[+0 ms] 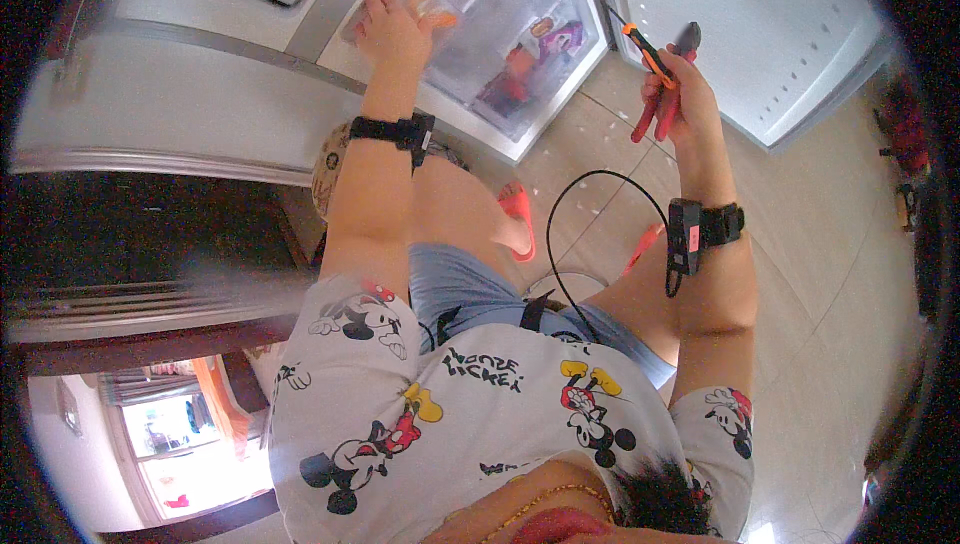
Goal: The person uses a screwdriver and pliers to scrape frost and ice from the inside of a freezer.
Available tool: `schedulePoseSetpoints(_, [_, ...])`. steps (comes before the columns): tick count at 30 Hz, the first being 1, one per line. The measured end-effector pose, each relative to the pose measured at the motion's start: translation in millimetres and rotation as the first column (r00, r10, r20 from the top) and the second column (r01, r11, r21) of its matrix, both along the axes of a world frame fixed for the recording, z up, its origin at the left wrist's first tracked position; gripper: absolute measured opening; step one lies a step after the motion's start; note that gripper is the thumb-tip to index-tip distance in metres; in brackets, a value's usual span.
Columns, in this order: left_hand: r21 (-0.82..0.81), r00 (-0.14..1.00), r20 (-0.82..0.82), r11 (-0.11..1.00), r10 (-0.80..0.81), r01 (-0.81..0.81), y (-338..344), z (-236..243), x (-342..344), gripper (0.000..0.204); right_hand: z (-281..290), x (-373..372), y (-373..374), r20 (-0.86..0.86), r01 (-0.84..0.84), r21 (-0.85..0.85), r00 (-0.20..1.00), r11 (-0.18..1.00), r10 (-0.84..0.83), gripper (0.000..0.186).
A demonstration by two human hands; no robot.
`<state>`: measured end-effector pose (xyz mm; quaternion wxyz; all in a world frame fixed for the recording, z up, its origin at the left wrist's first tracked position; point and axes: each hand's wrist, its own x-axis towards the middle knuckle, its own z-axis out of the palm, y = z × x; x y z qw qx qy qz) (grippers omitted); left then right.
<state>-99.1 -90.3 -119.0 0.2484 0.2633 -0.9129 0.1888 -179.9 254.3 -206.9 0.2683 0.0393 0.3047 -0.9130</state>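
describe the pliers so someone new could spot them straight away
Find the large white panel at the upper right. By its lower left edge, the right hand holds two tools. The pliers have two red handles and dark jaws; the screwdriver-like tool has one orange-and-dark handle.

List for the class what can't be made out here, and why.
All in the head view:
Orange thing beside the left hand: too blurred to name.
Red-handled pliers: middle hidden by the right hand.
White panel, upper right: cut off by the top edge.
Right slipper: mostly hidden by the right leg.
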Motion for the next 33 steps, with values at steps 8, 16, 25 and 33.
schedulePoseSetpoints(8, [0.025, 0.998, -0.060, 1.000, -0.007, 0.008, 23.8, 16.1, -19.7, 0.059, -0.3, -4.6, 2.3, 0.036, -0.041, -0.015, 0.998, 0.999, 0.042, 0.016])
schedulePoseSetpoints(16, [-0.051, 0.993, -0.064, 0.994, -0.098, 0.095, 24.3, 2.0, -35.4, 0.054, 2.9, -0.3, -6.0, -0.008, -0.047, 0.012, 0.999, 0.999, 0.047, 0.017])
schedulePoseSetpoints(25, [0.468, 0.926, -0.096, 0.805, -0.364, 0.365, 85.7, -26.0, -14.0, 0.063, 16.6, 5.7, -33.9, -0.153, 0.015, 0.092, 0.988, 0.996, -0.001, 0.019])
schedulePoseSetpoints(33, [0.606, 0.710, -0.704, -0.537, -0.019, 0.587, 145.9, -4.1, -8.7, 0.036, 78.4, 37.8, -95.0, -0.342, 0.157, 0.093, 0.932, 0.983, -0.116, 0.023])
